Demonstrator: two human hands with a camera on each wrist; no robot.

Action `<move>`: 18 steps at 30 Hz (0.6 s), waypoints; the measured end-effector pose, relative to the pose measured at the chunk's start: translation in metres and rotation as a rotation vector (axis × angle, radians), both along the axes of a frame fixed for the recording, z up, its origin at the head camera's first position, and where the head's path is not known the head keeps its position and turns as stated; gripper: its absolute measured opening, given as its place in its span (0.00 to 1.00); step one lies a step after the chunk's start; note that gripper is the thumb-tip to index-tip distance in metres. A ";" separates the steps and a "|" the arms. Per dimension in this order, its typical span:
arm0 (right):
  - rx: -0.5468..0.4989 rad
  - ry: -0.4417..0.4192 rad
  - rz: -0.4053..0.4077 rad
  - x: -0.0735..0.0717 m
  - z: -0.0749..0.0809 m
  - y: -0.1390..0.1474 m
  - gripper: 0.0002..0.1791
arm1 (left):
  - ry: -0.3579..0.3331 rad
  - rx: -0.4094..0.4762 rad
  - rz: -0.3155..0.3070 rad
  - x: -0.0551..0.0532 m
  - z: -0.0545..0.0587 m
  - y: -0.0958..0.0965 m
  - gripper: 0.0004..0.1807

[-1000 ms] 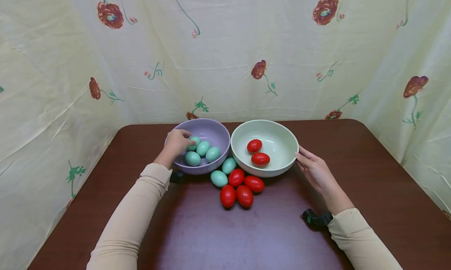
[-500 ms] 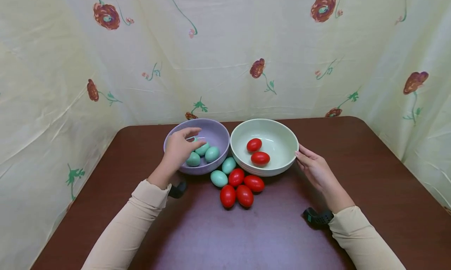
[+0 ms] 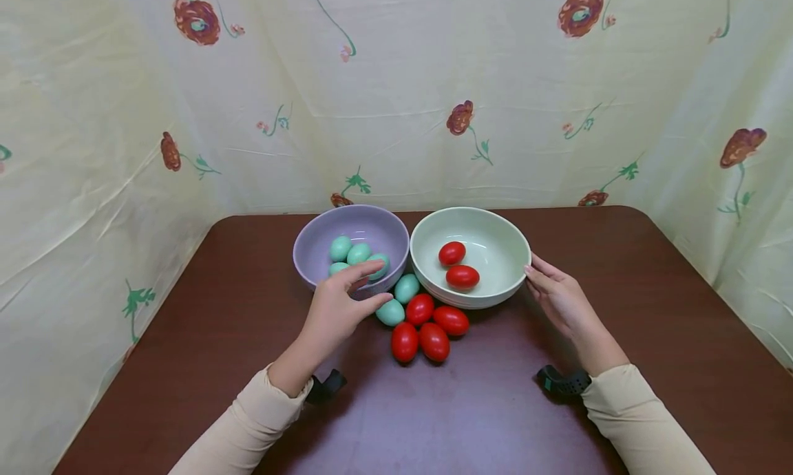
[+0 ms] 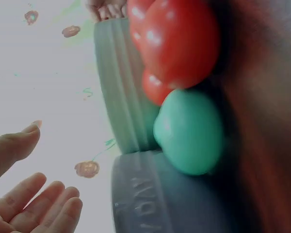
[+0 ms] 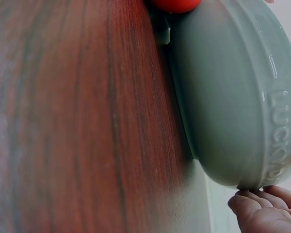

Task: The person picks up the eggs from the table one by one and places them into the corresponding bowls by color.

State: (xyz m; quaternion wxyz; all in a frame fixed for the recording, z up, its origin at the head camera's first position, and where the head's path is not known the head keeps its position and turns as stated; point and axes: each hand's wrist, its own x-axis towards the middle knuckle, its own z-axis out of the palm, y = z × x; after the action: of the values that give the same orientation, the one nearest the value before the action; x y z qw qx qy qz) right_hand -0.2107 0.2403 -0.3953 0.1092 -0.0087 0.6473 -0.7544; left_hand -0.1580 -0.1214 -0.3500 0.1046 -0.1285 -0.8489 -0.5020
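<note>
My left hand (image 3: 331, 310) hovers in front of the purple bowl (image 3: 381, 228), thumb and fingers spread apart with nothing between them. Its thumb tip is by a loose turquoise egg (image 3: 390, 314); a second turquoise egg (image 3: 407, 289) lies just behind, against the bowls. Several turquoise eggs (image 3: 341, 248) rest inside the purple bowl, partly covered by the hand. At the right, my right hand (image 3: 570, 310) holds the pale green bowl (image 3: 498, 255), fingers against its outer wall and thumb at the rim. Two red eggs (image 3: 462, 277) lie in that bowl.
Several red eggs (image 3: 405, 343) cluster on the dark wooden table (image 3: 464, 413) in front of the bowls. The two bowls stand side by side near the table's back edge. A flowered curtain (image 3: 396, 117) hangs behind and at both sides.
My left hand has drawn back out of the purple bowl, towards me and rightward, to beside the loose turquoise egg; its fingers have spread. The right hand stays on the pale green bowl.
</note>
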 end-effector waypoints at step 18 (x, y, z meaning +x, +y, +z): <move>-0.018 0.009 -0.007 -0.001 -0.001 0.001 0.37 | -0.178 0.005 -0.018 0.015 -0.030 0.013 0.23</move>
State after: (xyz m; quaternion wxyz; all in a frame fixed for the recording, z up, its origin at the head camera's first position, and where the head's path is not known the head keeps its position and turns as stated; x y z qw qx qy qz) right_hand -0.2118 0.2409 -0.3967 0.1033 -0.0108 0.6411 -0.7604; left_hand -0.1430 -0.1081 -0.3803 0.0246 -0.0908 -0.8524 -0.5143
